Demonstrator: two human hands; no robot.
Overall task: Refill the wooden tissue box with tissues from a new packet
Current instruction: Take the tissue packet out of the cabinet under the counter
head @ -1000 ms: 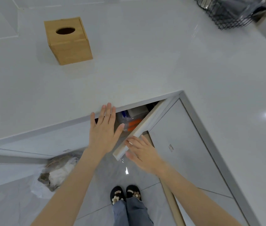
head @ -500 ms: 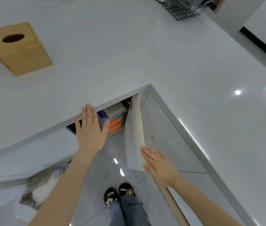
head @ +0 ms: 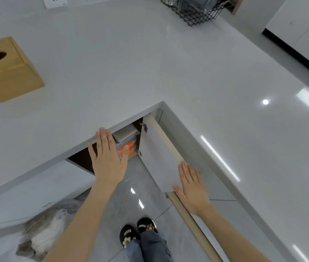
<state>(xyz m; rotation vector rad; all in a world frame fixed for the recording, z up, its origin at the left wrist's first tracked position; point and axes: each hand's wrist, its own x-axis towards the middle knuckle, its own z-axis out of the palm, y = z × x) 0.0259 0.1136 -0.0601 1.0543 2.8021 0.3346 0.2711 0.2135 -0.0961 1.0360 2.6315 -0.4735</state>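
The left hand (head: 108,159) reaches flat, fingers spread and empty, under the tabletop's (head: 150,63) inner corner. The right hand (head: 192,188), fingers wide, rests against the open cabinet door (head: 157,157). The wooden tissue box (head: 4,72) sits at the tabletop's left edge.

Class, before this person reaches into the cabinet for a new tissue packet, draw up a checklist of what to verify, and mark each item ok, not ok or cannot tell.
1. Cabinet door swung open wide enough to reach in: ok.
2. Left hand empty and open, at the cabinet opening: ok.
3. Right hand empty, flat by the door's edge: ok.
4. New tissue packet identified inside: cannot tell; only a clear bag with orange items and a pale box show.
5. Wooden tissue box upright on the counter, within view: ok.
6. Tissue box empty: cannot tell; its hole is dark.
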